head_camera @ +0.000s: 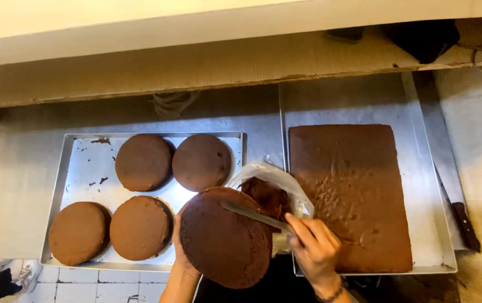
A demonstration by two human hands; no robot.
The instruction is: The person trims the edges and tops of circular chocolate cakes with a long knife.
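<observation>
Brown cake round [224, 238]: matte, porous disc, bottom centre, tilted.
L hand [180, 247]: cups its edge from under.
R hand [313, 247]: pinches metal spatula [252, 214], blade flat on cake.

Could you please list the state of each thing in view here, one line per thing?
Round dark chocolate cake layer: tilted, held up by left hand.
Flat metal spatula: gripped in right hand, blade over the cake.
Clear plastic bag of chocolate cream: open.
Four round brown cakes: flat in the left metal tray.
Rectangular brown sheet cake: whole, surface dented.
Dark-handled knife: lying unused.
</observation>
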